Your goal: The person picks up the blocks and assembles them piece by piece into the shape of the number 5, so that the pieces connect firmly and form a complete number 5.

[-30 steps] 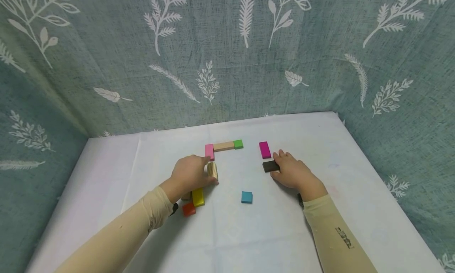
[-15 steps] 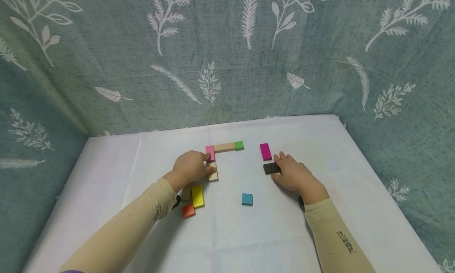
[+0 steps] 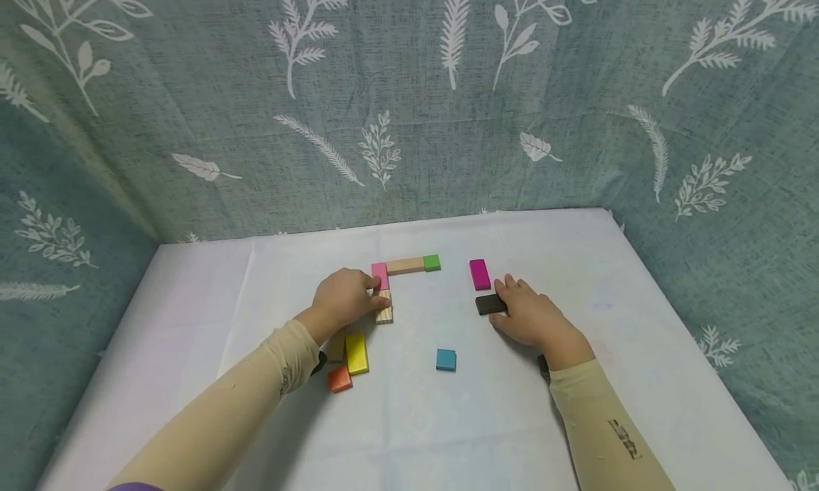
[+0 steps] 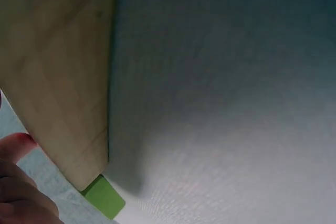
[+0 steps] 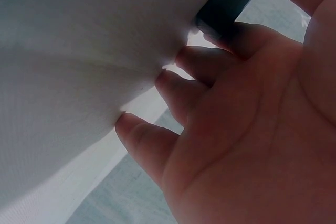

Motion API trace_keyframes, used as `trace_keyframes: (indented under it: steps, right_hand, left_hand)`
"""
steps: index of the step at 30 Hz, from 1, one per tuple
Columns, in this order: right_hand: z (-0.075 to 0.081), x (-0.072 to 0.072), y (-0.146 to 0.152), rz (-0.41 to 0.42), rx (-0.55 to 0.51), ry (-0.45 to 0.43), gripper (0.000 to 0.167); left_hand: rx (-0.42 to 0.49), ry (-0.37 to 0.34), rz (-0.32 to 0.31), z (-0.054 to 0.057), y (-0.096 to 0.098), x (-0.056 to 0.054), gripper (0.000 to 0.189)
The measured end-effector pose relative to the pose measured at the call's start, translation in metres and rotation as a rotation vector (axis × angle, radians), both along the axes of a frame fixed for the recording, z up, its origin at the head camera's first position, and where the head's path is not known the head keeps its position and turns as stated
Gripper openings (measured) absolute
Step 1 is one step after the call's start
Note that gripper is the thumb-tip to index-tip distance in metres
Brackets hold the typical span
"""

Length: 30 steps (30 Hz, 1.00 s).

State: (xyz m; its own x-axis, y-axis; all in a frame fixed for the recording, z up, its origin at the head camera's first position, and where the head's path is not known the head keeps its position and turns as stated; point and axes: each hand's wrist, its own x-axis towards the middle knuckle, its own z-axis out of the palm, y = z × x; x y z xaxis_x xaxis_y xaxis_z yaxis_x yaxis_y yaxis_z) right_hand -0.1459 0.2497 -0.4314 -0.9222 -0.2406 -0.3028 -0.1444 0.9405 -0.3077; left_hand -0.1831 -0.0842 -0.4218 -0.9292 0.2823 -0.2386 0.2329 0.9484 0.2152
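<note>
In the head view my left hand (image 3: 342, 297) is over a light wooden block (image 3: 384, 315) with striped grain, gripping it between thumb and forefinger. This block lies flat, its far end against a pink block (image 3: 379, 272); the forefinger tip is at the pink block's near part. My other left fingers are hidden. My right hand (image 3: 531, 317) pinches the right end of a black block (image 3: 490, 304) between thumb and forefinger. In the right wrist view the black block (image 5: 226, 6) shows by the thumb, the other fingers spread with their tips on the cloth.
A plain wooden block (image 3: 406, 266) and a green block (image 3: 431, 263) run right from the pink one. A magenta block (image 3: 480, 274) lies just beyond the black one. Yellow (image 3: 357, 354), orange (image 3: 340, 379) and tan (image 3: 335, 347) blocks lie near my left wrist; a blue block (image 3: 446, 359) lies mid-table.
My left hand has turned the striped wooden block from tilted to flat and brought it up against the pink block. The right hand keeps its hold on the black block, nearly still.
</note>
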Motion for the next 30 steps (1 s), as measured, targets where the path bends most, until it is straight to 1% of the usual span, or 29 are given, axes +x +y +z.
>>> trace_keyframes:
  steps: [7, 16, 22, 25, 28, 30]
  right_hand:
    - [0.0, 0.001, 0.0, -0.005, -0.003, 0.004, 0.071]
    - [-0.001, 0.001, -0.001, -0.016, 0.006, -0.001, 0.071]
    - [-0.002, 0.001, -0.001, -0.02, 0.005, -0.002, 0.071]
    - [-0.002, 0.001, -0.001, -0.026, 0.001, -0.003, 0.071]
    - [-0.002, 0.001, -0.001, -0.03, -0.005, -0.011, 0.07]
    - [-0.002, 0.001, -0.001, -0.028, -0.011, -0.013, 0.07]
  left_hand:
    - [0.024, 0.008, 0.012, 0.0, 0.001, 0.001, 0.062]
    - [0.034, 0.005, 0.019, 0.0, 0.002, 0.001, 0.059]
    - [0.054, 0.005, 0.015, 0.0, 0.002, -0.002, 0.051]
    - [0.075, 0.018, 0.021, 0.0, 0.002, -0.001, 0.052]
    - [0.12, 0.054, 0.041, 0.005, 0.001, 0.003, 0.059]
    - [0.17, 0.09, 0.053, 0.012, 0.0, 0.007, 0.06]
